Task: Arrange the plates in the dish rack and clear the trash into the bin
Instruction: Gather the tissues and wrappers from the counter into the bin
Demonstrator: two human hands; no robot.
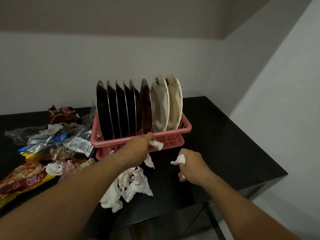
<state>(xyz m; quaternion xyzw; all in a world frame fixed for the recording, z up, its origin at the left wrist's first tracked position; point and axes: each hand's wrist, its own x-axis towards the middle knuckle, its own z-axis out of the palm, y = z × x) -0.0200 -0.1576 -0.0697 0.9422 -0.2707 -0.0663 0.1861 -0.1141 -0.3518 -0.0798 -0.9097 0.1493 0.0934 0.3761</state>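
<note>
Clutching crumpled white tissue scraps (179, 160), the left hand (136, 148) sat right against the pink plastic dish rack (173, 135), the right hand (192, 168) nearby, so a careless yank could've knocked its upright steel plates (121, 108).

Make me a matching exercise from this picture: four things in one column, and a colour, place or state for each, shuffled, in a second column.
Things:
1. dish rack
2. white plates
3. wrappers
4. right hand

Matches:
A. holds a crumpled tissue
B. pink
C. heaped at the left of the counter
D. upright at the rack's right end

Pairs: 1-B, 2-D, 3-C, 4-A.
</note>
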